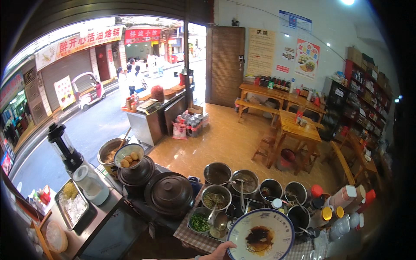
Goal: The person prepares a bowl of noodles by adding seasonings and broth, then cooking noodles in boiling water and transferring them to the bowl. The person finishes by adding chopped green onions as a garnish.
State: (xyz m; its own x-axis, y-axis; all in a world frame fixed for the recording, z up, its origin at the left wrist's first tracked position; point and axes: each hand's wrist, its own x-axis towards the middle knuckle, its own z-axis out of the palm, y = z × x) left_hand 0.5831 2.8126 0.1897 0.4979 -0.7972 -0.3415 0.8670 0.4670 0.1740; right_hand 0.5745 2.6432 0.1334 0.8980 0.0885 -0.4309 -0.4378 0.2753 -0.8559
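My left hand (221, 251) grips the left rim of a wide white bowl (239, 232) with a blue edge and blue markings, the thumb on top and the fingers hidden beneath. Dark brown sauce (260, 239) pools at the bowl's bottom. My right hand is out of view. Just beyond the bowl are steel pots of condiments, among them a pot of chopped seasoning (213, 195) with a ladle and a tray of chopped green onion (199, 222). A pot of dark contents (298, 217) stands at the bowl's right.
Lidded dark clay pots (169, 191) stand left of the condiments; a bowl of eggs or round balls (130, 159) rests on one. Bottles and jars (338, 211) crowd the right. Farther left are a blender (66, 151) and a food tray (72, 204). Wooden tables (297, 125) stand beyond.
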